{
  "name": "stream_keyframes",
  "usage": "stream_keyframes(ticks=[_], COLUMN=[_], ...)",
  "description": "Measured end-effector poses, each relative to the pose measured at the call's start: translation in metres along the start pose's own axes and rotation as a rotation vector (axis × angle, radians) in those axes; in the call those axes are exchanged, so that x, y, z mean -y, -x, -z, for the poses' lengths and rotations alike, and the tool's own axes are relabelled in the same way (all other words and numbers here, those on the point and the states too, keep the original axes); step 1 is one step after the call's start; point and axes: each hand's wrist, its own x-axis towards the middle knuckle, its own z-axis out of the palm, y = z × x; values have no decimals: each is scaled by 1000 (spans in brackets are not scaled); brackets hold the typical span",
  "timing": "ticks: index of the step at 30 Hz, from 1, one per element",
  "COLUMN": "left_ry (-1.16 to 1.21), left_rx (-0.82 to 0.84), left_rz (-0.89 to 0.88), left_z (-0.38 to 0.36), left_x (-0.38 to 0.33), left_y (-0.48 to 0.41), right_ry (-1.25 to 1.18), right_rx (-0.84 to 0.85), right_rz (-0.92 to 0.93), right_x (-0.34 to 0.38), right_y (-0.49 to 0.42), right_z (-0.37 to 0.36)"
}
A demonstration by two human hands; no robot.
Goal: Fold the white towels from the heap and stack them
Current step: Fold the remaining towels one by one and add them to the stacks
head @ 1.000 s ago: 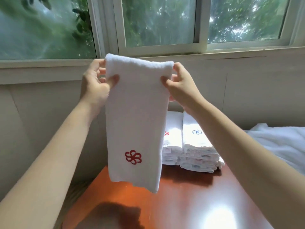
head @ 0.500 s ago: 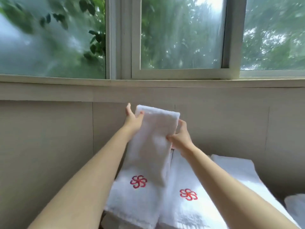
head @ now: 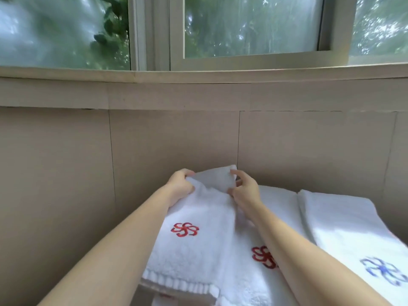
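Behind everything runs the beige wall w/ a window above it, and the middle stack of folded white towels sits against that wall. A right stack, marked w/ a blue flower, lies just beside the middle one. Immediately left of the middle stack, edge to edge w/ it, is the towel being placed. What's under it can't be told, as only a grey sliver shows below its ribbed hem. Its long axis runs from the person toward the wall, parallel to the middle stack. The hem points at the person, and the far end is lifted off, i.e. not yet down. The left hand grips the far-left corner w/ fingers curled over the cloth. The right hand pinches the far-right corner, and its arm crosses above the middle stack. Both hands are approx. level at the far end, neither clearly nearer. The red flower mark faces up on the near half. The next move is prob. lowering the far end straight toward the wall side, keeping it square w/ the middle stack.
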Motion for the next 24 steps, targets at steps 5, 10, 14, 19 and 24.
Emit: stream_keyframes(ticks=[5, 10, 14, 19, 24], left_ry=[-386, -454, -477, -272, -165], left_rx=[134, 383, 392, 310, 180], left_rz=[-27, 214, 235, 360, 465], left_z=[-3, 13, 29, 37, 50], left_x=[-7, -2, 1, 13, 0], left_y=[7, 30, 59, 101, 166], right_ry=[442, 711, 575, 696, 655], right_rx=[190, 230, 418, 532, 599], right_rz=[42, 46, -120, -113, -136], right_x=[-14, -3, 16, 43, 81], right_y=[11, 24, 48, 110, 181], right_z=[-1, 0, -2, -2, 22])
